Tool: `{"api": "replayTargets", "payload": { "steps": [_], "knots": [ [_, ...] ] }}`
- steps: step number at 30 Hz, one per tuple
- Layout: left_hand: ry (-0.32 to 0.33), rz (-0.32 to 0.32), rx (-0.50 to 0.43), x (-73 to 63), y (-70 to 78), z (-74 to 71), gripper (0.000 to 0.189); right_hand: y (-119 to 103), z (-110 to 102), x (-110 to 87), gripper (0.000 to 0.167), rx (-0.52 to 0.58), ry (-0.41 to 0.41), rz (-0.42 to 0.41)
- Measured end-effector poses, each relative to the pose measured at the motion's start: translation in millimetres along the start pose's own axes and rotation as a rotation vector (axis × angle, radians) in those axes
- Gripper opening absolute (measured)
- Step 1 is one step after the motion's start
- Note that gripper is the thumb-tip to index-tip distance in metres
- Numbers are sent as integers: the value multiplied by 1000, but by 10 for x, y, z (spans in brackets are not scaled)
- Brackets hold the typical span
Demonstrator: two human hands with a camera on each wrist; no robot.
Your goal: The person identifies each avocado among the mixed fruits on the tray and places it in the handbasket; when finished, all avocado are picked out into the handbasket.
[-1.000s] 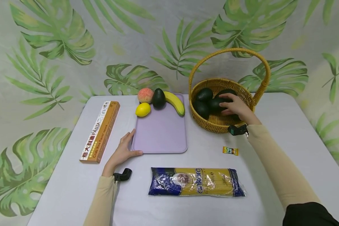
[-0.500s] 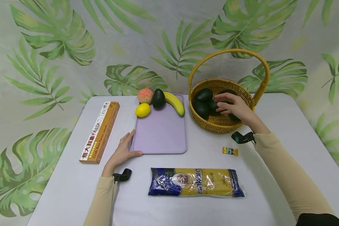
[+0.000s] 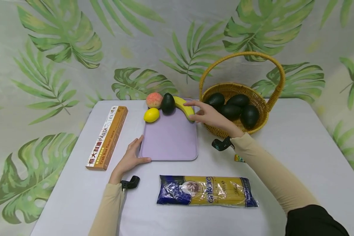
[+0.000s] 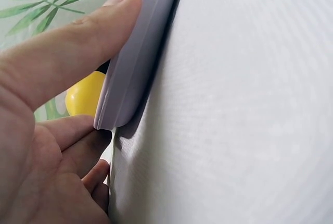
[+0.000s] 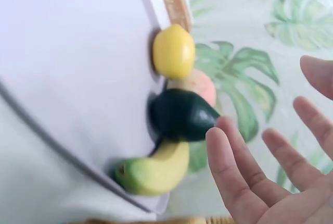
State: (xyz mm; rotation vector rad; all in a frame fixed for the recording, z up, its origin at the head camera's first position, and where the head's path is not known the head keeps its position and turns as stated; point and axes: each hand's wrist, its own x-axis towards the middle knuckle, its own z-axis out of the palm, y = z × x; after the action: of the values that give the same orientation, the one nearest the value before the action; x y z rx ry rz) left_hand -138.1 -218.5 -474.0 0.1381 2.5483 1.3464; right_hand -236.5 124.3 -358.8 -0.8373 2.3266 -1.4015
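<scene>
My left hand (image 3: 129, 159) touches the near left corner of the lilac tray (image 3: 171, 142), thumb along the front edge and fingers at the left side, as the left wrist view shows. At the tray's far end lie a lemon (image 3: 151, 115), a peach (image 3: 154, 100), an avocado (image 3: 168, 104) and a banana (image 3: 180, 101). My right hand (image 3: 210, 115) holds nothing, its fingers spread apart; in the head view it overlaps the banana's end and the left side of the wicker basket (image 3: 264, 122). Several avocados (image 3: 249, 116) lie inside the basket.
The basket's tall handle (image 3: 242, 54) arches up at the back right. A spaghetti packet (image 3: 203, 191) lies in front, and a small wrapped candy (image 3: 239, 158) is partly hidden by the right sleeve. A pasta box (image 3: 107, 137) lies at the left. A leaf-patterned cloth hangs behind.
My right hand has come out of the basket with nothing in it and moved left towards the banana. The avocados stay inside. My left hand keeps its place at the tray corner.
</scene>
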Motion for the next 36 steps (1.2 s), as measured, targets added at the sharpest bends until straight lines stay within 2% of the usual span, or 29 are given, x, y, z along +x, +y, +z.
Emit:
{"api": "replayTargets", "payload": {
  "steps": [7,13,18,23,26,32,36],
  "knots": [
    [4,24,3,-3,-8,1,104,78,197,408,59,5,-1,19],
    [1,36,2,5,-17,13,104,250,257,670,64,-16,54,44],
    [-1,25,15,3,-24,10,104,348,304,825,66,-82,104,58],
    [0,18,13,-4,-13,-4,104,345,369,950,65,-145,124,71],
    [4,17,7,-6,-7,-11,104,329,421,1037,67,-174,105,108],
    [3,11,0,-1,1,-2,104,307,514,1178,73,-281,52,233],
    [2,15,10,4,-11,0,105,295,569,1240,72,-276,63,265]
  ]
}}
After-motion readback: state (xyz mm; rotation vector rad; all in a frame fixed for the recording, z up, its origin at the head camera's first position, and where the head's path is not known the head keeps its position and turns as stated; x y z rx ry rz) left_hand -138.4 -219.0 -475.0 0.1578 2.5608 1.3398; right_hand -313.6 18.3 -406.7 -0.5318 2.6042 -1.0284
